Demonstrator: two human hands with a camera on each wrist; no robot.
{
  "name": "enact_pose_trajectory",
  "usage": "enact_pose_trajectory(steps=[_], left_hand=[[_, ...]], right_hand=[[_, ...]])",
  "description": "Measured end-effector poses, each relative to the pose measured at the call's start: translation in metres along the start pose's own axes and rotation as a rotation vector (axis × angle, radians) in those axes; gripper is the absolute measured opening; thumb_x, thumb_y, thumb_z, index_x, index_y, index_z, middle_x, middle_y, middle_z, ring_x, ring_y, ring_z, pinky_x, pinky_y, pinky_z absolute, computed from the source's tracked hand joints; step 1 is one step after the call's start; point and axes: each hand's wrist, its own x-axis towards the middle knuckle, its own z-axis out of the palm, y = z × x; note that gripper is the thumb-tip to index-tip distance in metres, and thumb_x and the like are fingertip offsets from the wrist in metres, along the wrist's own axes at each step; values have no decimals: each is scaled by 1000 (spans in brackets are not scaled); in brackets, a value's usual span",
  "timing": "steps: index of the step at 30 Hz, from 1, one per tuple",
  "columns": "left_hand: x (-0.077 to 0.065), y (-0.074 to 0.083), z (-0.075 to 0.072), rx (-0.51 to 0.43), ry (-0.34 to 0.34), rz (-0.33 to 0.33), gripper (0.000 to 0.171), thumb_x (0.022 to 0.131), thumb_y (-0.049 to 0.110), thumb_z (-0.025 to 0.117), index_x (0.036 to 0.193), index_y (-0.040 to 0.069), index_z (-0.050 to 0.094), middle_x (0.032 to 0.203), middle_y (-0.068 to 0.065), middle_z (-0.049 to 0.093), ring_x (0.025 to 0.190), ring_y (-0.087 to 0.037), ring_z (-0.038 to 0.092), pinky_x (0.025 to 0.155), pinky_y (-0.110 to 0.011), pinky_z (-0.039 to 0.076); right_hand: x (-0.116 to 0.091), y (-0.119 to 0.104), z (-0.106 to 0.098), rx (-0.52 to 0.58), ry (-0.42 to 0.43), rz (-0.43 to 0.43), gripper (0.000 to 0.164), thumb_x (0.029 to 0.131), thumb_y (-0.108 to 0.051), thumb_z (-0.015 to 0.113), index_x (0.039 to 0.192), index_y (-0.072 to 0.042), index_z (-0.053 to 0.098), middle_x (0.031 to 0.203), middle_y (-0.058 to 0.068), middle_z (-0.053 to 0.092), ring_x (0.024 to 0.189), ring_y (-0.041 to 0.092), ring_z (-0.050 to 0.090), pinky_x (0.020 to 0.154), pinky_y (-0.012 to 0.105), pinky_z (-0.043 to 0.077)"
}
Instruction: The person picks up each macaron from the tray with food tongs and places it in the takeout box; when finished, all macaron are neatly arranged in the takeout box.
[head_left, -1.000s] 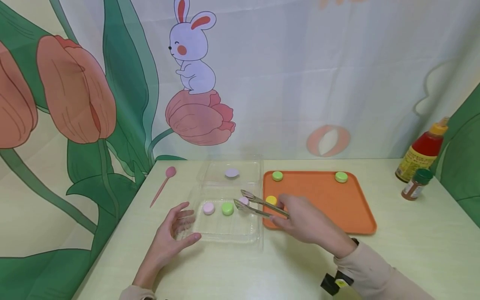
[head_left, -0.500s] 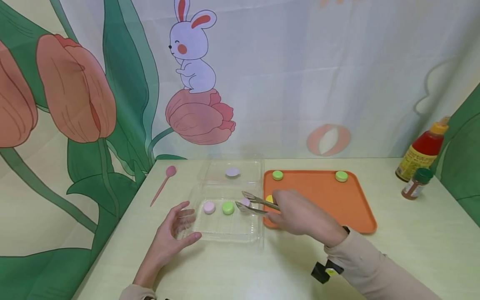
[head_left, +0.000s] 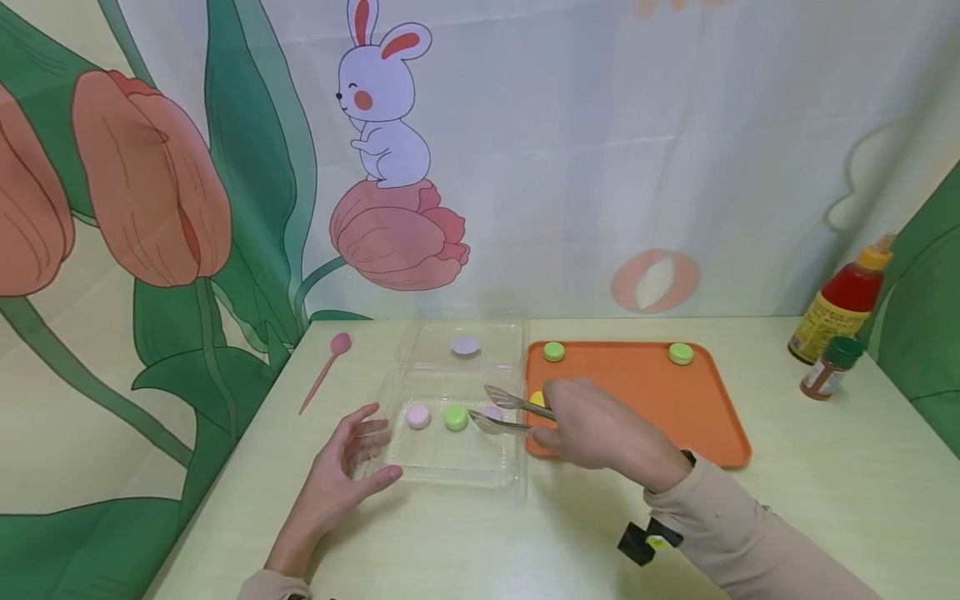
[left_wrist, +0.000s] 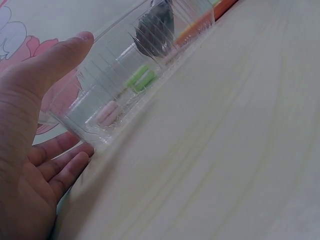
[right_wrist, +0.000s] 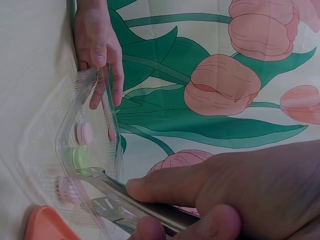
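My right hand (head_left: 588,423) holds metal tongs (head_left: 517,402) by their arms. Their spread tips are inside a clear plastic box (head_left: 450,477), one on either side of a pink macaron (head_left: 491,412). Left of it in the box sit a green macaron (head_left: 456,417) and another pink macaron (head_left: 418,416). My left hand (head_left: 345,471) rests by the box's left end, thumb near the front corner and fingers at the side, not curled round it. In the left wrist view the dark tongs (left_wrist: 155,30) hide the third macaron. The raised lid (head_left: 427,342) bears a lilac oval (head_left: 465,345).
An orange tray (head_left: 637,408) right of the box carries two green macarons (head_left: 681,353) at its back corners and a yellow macaron (head_left: 537,399) partly behind my right hand. A pink spoon (head_left: 327,367) lies left. A sauce bottle (head_left: 840,304) and spice jar (head_left: 831,368) stand right.
My right hand has shifted slightly left. The tongs' tips have spread wider, and the right pink macaron sits a little lower in the box between them. My left hand keeps its place.
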Motion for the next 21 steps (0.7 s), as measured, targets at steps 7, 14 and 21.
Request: enact_pose_trajectory(steps=[7,14,21], left_hand=[[0,-1,-1,-3,0,11,97,92,22,95,170,22,39,158,-13,61,143,-31,63,112,-17,51],[0,0,0,-15,-1,8,98,91,20,96,170,17,38,159,-14,60,145,-33,62,112,-17,51],[0,2,1,-18,4,19,96,92,17,95,169,15,39,158,-15,61,144,-35,63,111,-18,52]], right_hand=[[-3,-3,-2,4,-9,17,25,103,-17,79,95,-6,59,71,4,54,53,13,45,51,25,35],[-9,1,-11,55,7,37,24,102,-20,77,96,-5,60,71,1,49,54,13,41,52,26,32],[-21,16,-29,150,38,65,33,107,-34,76,98,-6,61,67,-1,47,52,13,40,50,27,34]])
